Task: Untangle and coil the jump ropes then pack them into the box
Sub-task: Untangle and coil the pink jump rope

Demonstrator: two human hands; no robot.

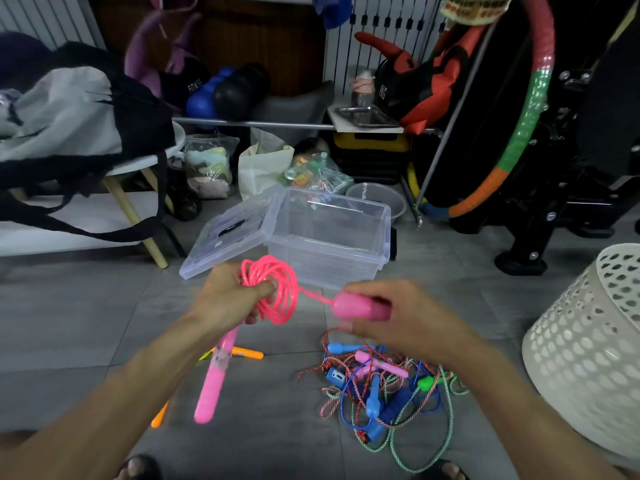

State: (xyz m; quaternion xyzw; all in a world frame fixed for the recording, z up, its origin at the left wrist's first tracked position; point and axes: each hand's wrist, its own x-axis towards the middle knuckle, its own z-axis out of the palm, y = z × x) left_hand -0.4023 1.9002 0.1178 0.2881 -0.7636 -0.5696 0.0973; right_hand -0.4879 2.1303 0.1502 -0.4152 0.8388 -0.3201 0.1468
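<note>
The pink jump rope (273, 292), light, springy plastic cord likely to uncoil, sits looped in the left hand (232, 296), which clamps the coil. The right hand (391, 313) grips its handle (356, 306); the clear box (329, 230) waits beyond.

Bare forearms (114, 393), dark open-toed sandals (138, 467).

Coiled pink rope (273, 292), open box (329, 237)

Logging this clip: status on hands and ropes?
Left hand grips pink rope coil; right hand holds its pink handle. Clear box open, no rope inside. Tangled ropes on floor, nothing blocking.
</note>
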